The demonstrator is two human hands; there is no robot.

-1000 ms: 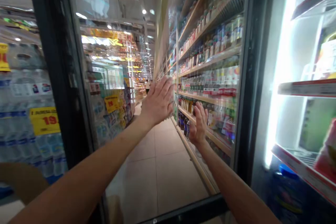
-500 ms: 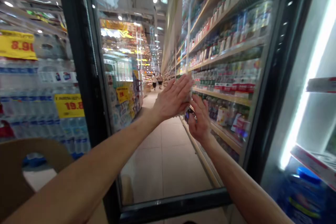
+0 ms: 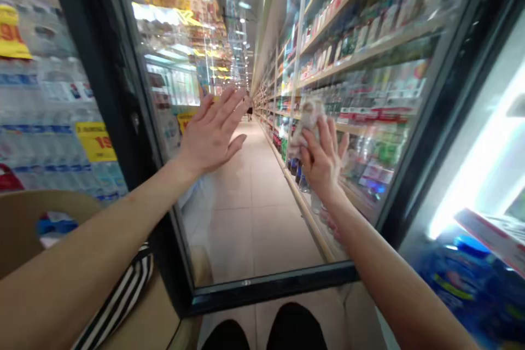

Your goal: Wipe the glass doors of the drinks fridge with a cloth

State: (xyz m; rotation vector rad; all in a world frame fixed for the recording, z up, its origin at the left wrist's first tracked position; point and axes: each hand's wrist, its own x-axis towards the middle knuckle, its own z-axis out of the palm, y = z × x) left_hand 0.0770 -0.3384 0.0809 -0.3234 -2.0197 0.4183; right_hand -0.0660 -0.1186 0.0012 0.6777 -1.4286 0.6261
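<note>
A glass door [image 3: 229, 246] in a dark frame [image 3: 274, 286] stands before me, tilted in view. My right hand [image 3: 326, 161] presses a pale, crumpled cloth [image 3: 309, 112] to the right half of the pane, its fingers spread over the cloth's lower part. To the left, my left hand [image 3: 213, 134] is raised with its fingers stretched out and nothing in it. It is at or close to the glass; whether it touches I cannot tell. Both forearms reach up from the lower corners.
At the left, packs of water bottles [image 3: 53, 142] carry a yellow price sign [image 3: 96, 141]. A brown carton [image 3: 61, 199] and a black-and-white striped fabric piece [image 3: 123, 295] are at lower left. Large blue bottles [image 3: 459, 279] sit beside a bright light strip at right. Shelves and an aisle show in the pane.
My hands were close together near the middle of the pane. The left hand has moved left, away from the cloth; the right hand has shifted slightly right with it. The view has tilted down.
</note>
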